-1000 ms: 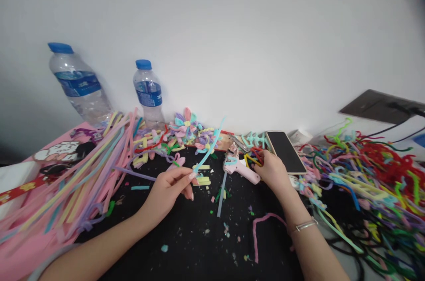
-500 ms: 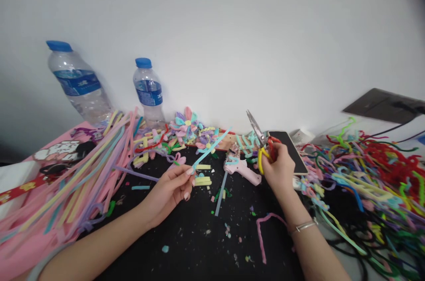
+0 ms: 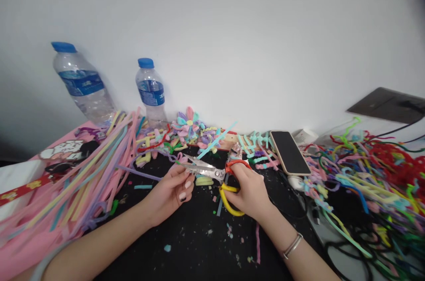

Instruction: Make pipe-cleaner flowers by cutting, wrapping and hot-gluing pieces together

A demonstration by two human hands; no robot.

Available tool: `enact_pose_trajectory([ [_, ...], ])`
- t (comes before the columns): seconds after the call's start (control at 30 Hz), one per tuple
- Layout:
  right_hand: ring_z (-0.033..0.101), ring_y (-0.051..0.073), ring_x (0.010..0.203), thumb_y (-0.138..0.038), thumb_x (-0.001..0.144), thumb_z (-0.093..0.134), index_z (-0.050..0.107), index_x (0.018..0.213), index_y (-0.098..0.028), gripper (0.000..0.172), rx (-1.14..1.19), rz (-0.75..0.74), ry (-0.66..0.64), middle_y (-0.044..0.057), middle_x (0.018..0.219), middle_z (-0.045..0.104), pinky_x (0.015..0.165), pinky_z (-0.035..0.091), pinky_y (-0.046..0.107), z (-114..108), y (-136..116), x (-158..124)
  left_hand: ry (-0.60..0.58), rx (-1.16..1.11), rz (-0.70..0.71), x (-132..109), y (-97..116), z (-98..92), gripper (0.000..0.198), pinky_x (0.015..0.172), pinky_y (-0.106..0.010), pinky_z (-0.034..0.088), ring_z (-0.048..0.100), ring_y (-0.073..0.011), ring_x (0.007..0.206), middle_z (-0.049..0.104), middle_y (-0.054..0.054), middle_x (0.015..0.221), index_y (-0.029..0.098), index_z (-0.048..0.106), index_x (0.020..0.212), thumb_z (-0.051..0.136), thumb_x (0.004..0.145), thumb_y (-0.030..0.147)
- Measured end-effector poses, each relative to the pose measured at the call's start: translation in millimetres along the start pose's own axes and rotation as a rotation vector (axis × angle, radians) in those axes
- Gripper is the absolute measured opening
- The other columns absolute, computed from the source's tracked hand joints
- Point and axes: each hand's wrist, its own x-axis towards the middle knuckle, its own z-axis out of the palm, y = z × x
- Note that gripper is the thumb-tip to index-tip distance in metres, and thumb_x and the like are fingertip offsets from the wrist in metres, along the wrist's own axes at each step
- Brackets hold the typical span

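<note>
My left hand (image 3: 170, 193) pinches the lower end of a light blue pipe cleaner (image 3: 216, 140), which slants up to the right above the black mat (image 3: 199, 245). My right hand (image 3: 249, 192) grips scissors (image 3: 212, 172) with one red and one yellow handle loop. The steel blades point left and reach the blue pipe cleaner just above my left fingertips. The blades look slightly parted. A silver bracelet sits on my right wrist.
Two water bottles (image 3: 83, 86) (image 3: 151, 93) stand against the white wall. Long pastel pipe cleaners (image 3: 83, 174) lie at left. Tangled coloured pipe cleaners (image 3: 372, 170) fill the right. A phone (image 3: 290, 152) and pipe-cleaner flowers (image 3: 189, 126) lie behind my hands.
My right hand picked the scissors up from beside the phone and brought them left and down to the blue pipe cleaner. My left hand stayed almost still.
</note>
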Motion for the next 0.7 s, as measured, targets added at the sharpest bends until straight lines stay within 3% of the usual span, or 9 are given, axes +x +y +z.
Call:
enact_pose_trajectory([
  [0.37,0.066,0.02,0.075,-0.032,0.074,0.065,0.059,0.094,-0.019,0.024,-0.006,-0.004,0.043,0.004,0.081,0.069,0.059,0.046,0.026,5.6,1.7,-2.8,-0.007,-0.031,-0.018,-0.8,0.3,-0.4,0.037,0.04,-0.015,0.027,0.041,-0.0017,0.038,0.047,0.009,0.055,0.018,0.038,0.07,0.074,0.077,0.021],
  [0.7,0.067,0.021,0.078,-0.029,0.073,0.064,0.059,0.097,-0.019,0.026,-0.009,0.007,0.013,0.005,0.086,0.07,0.062,0.048,0.027,5.5,3.3,-2.6,-0.003,-0.041,-0.02,-0.6,0.2,-2.0,0.03,0.04,-0.016,0.026,0.04,-0.0017,0.038,0.047,0.008,0.055,0.017,0.043,0.073,0.073,0.078,0.02],
])
